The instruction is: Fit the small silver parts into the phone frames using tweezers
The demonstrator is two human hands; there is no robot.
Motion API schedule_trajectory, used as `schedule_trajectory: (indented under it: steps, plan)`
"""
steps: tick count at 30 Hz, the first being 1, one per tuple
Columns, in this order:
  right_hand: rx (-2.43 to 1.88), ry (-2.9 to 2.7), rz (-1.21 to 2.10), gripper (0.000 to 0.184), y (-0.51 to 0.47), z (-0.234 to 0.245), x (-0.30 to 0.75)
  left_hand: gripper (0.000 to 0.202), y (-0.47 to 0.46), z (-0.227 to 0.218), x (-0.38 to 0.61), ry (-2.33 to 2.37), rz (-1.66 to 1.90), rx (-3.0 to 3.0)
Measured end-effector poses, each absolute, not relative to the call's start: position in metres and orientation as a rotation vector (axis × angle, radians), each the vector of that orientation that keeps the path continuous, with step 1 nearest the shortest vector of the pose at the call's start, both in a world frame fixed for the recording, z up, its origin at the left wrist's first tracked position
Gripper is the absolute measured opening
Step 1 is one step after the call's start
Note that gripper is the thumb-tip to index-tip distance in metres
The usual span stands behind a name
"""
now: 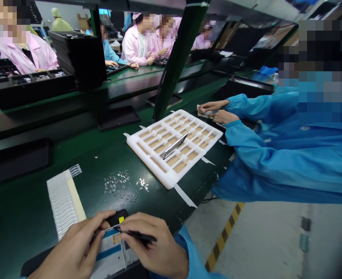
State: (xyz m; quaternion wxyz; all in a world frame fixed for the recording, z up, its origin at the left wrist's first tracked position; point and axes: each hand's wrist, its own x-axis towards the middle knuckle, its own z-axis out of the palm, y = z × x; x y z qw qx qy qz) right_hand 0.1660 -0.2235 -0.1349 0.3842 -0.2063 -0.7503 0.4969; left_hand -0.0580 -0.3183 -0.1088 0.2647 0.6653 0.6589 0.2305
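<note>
At the near edge of the dark green workbench (22, 209), the right hand (155, 242) closes on a slim black pen-like tool (138, 235) above a white-and-blue printed card (111, 252), while the left hand (72, 248) pinches the card's upper edge.

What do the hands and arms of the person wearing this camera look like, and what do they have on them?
The left hand and right hand are bare, with no gloves. The right arm is covered by a loose, bright blue work-coat sleeve. The left sleeve barely shows at the bottom edge of the view.
</note>
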Motion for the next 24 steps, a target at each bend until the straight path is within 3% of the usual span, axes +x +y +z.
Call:
schedule_trajectory:
  steps: [6,11,24]
  plan:
    - [-0.478,-1.901,1.246,0.015,-0.23,-0.138,0.162,0.029,-0.327,-0.109,-0.059,1.87,0.638,2.242]
    - [-0.499,-1.946,1.217,0.015,-0.232,-0.139,0.159,0.043,-0.335,-0.104,-0.054,1.926,0.509,2.609]
    - [-0.671,-1.646,1.295,0.01,-0.222,-0.131,0.168,0.049,-0.238,-0.111,-0.17,2.559,0.014,2.165]
